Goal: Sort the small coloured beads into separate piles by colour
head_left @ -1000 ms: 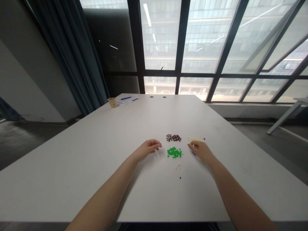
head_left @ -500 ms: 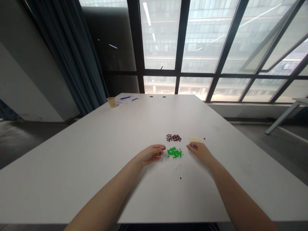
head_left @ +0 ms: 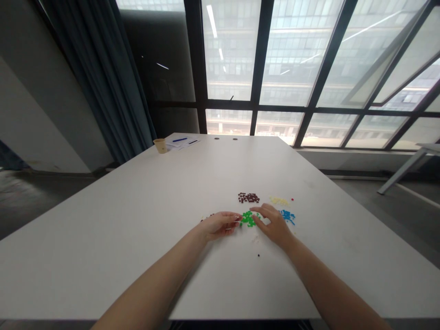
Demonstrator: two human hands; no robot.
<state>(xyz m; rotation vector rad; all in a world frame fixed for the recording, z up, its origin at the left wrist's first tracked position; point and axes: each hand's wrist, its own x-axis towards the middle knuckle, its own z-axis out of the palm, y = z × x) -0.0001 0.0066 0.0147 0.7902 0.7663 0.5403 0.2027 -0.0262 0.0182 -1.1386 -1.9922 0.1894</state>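
Note:
My left hand point(head_left: 222, 224) is closed in a pinch at the left side of a pile of small green pieces point(head_left: 248, 218). A whitish speck shows at its fingertips, too small to name. My right hand point(head_left: 274, 225) reaches over the right side of the green pile, thumb and forefinger apart, with nothing visible between them. Just right of it lie small blue pieces point(head_left: 287, 216). Behind the left hand a few dark and tan bits point(head_left: 207, 217) are partly hidden.
Beyond the green pile lie dark brown pieces point(head_left: 249, 197), pale yellow pieces point(head_left: 279, 200) and one red piece point(head_left: 292, 199). Nearer are faint pale bits point(head_left: 255, 239) and a dark piece point(head_left: 258, 255). A paper cup point(head_left: 160, 145) and papers point(head_left: 177, 141) sit at the table's far left.
My right hand has moved left from near the yellow pieces to the green pile, and its fingers have parted. The blue pieces now show. My left hand has shifted slightly right.

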